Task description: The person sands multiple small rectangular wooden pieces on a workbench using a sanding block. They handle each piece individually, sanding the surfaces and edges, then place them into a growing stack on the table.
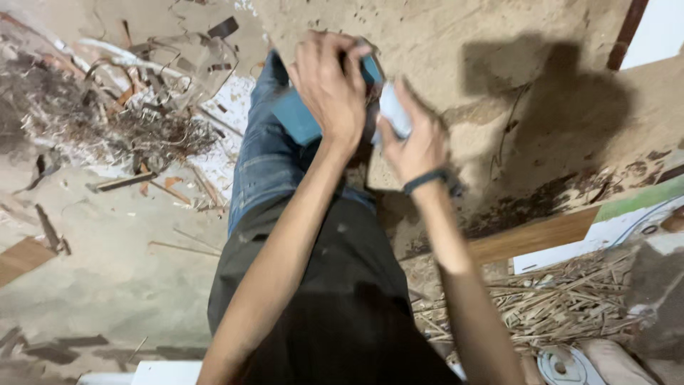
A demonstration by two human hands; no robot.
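Note:
My left hand (329, 84) is clamped over a teal-blue flat block (293, 117) that rests on my knee in blue jeans (265, 160). Just to its right, my right hand (415, 142), with a dark band on the wrist, is closed around a small pale bluish-white object (394, 108) held against the block's edge. The two hands almost touch. My fingers hide most of the pale object, so I cannot tell what kind of thing it is. Motion blur softens both hands.
A heap of wood scraps, shavings and dark debris (121, 107) lies on the dusty floor at upper left. Thin pale strips (563, 299) are piled at lower right beside a wooden board (534, 239), a white sheet (613, 232) and a round white roll (566, 367).

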